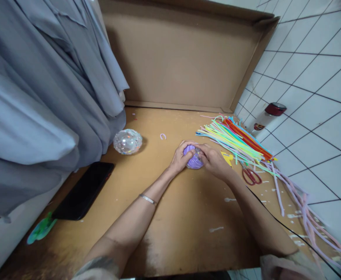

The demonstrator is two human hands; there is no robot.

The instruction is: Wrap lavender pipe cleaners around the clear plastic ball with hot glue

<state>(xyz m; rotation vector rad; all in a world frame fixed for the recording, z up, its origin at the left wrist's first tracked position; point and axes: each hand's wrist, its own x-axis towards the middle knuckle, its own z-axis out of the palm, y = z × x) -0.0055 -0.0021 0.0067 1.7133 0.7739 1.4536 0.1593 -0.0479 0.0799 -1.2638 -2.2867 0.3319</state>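
A round purple ball [194, 162], wrapped in what looks like pipe cleaner with a clear part near its top, rests low over the table between both hands. My left hand [182, 157] curls around its left side, thumb lying on top. From the right, my right hand [213, 158] presses its fingertips together at the ball's upper right; a small thing pinched there cannot be made out. A clear round ball [127, 141] with a speckled rim stands further left. Between the two lies a short bent pink piece [163, 136].
Many coloured pipe cleaners [234, 140] lie at right, beside a yellow glue gun [227, 158] and red-handled scissors [251, 176]. A bottle [268, 116] stands by the tiles. At left are a black phone [84, 190] and grey cloth [42, 85]. Cardboard [182, 58] stands behind.
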